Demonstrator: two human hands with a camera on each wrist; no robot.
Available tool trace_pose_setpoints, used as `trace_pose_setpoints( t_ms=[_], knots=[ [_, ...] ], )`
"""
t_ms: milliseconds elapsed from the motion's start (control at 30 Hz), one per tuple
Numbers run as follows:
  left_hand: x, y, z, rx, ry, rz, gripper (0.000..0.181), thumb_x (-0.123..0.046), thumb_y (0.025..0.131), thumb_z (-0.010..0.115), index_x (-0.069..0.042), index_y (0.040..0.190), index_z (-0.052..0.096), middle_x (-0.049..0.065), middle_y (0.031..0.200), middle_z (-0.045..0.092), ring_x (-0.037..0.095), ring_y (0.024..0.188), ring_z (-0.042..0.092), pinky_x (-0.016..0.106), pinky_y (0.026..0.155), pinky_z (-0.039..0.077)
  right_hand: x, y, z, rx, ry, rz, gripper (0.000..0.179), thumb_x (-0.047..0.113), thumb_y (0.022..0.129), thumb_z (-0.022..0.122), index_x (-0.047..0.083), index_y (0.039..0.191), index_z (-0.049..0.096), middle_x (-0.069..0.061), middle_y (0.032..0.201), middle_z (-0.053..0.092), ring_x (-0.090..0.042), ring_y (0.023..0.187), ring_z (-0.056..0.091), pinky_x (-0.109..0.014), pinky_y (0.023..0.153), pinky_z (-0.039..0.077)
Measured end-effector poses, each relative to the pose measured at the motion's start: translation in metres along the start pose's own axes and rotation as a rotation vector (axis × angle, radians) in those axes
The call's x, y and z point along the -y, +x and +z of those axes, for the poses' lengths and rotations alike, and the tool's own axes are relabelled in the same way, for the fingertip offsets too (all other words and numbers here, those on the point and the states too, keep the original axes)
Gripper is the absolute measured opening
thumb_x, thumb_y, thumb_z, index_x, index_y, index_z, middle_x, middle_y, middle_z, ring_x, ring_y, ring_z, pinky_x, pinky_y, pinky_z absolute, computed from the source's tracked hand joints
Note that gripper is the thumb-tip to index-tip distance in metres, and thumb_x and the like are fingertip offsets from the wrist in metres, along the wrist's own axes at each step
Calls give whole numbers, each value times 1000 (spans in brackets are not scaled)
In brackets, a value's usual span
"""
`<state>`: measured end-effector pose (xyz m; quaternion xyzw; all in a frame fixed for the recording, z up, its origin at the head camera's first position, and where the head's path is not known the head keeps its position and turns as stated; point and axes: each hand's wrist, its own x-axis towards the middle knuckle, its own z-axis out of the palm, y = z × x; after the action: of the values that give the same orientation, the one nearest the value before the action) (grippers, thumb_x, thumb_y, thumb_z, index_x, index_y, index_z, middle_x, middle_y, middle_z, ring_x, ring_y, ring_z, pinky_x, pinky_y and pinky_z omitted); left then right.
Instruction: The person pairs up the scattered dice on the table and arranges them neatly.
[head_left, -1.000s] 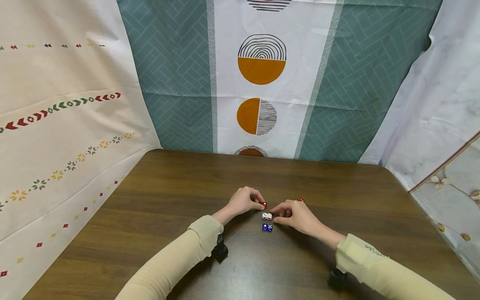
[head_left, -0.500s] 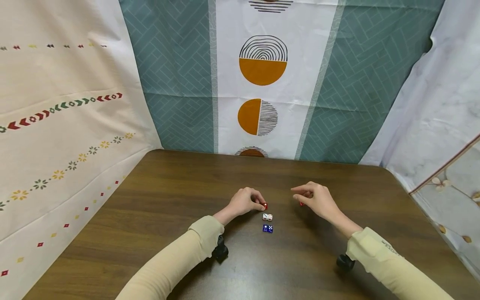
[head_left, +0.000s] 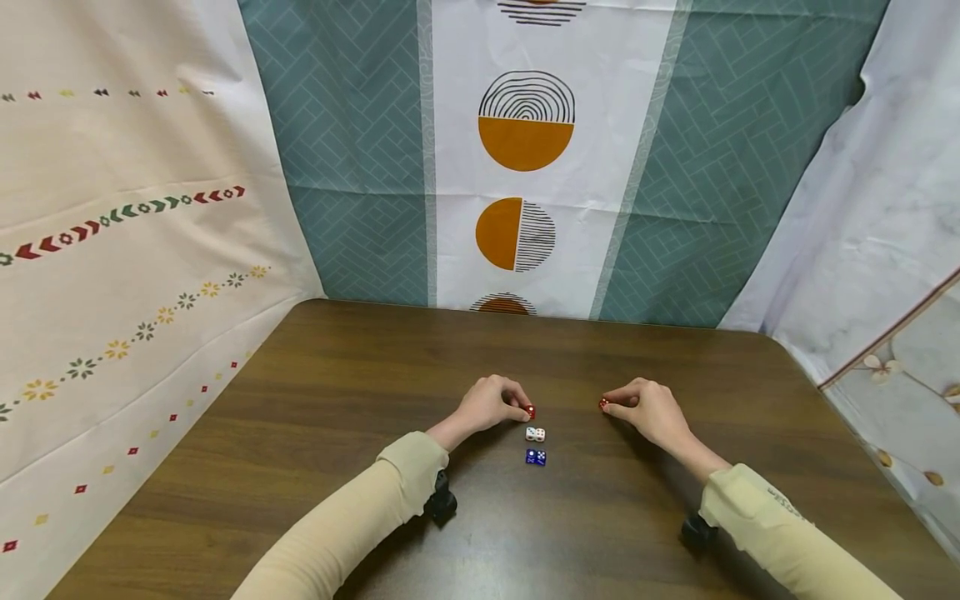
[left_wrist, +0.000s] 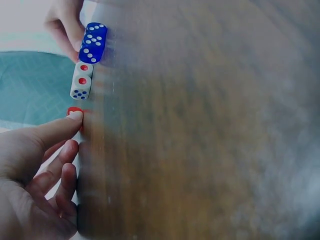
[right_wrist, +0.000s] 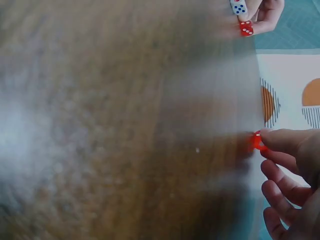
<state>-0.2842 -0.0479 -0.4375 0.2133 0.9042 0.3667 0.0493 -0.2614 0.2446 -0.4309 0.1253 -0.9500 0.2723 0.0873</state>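
Observation:
Thumb and forefinger of my left hand (head_left: 487, 403) pinch a red die (head_left: 531, 412) on the tabletop, behind a pair of white dice (head_left: 535, 434). In the left wrist view that red die (left_wrist: 75, 110) is mostly covered by the thumb. Nearer to me, two blue dice (head_left: 536, 457) lie side by side, in line with the white pair. Off to the right, my right hand (head_left: 651, 410) pinches a second red die (head_left: 603, 403) between thumb and forefinger. The right wrist view shows this red die (right_wrist: 257, 141) at the fingertips, its other fingers loosely bent.
All the dice are on a brown wooden table (head_left: 360, 358). A patterned cloth (head_left: 360, 167) hangs behind the far edge, with light cloths on both sides. Black wrist cameras (head_left: 441, 500) sit under the cuffs.
My right hand has moved from beside the white dice, right and away from me, and now pinches the second red die. My left hand stays on its red die.

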Motion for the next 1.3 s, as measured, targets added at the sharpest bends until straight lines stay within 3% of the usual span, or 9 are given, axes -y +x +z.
trace_pose_setpoints(
  t_ms=[533,1300],
  knots=[
    [-2,0,1,-2,3,3,8,-20,80,82,-19,86,77,-7,73,63,4,69,51,21,65,37,-1,3,8,0,-10,9,17,22,84,78,14,99,80,-6,96,73,-20,83,63,-32,70,48],
    [-1,1,1,-6,10,-3,8,-23,80,83,-21,85,77,-8,72,63,4,67,51,20,62,36,40,14,34,64,44,-47,16,20,83,79,15,99,80,-1,86,70,-10,74,57,-24,65,45]
  ],
)
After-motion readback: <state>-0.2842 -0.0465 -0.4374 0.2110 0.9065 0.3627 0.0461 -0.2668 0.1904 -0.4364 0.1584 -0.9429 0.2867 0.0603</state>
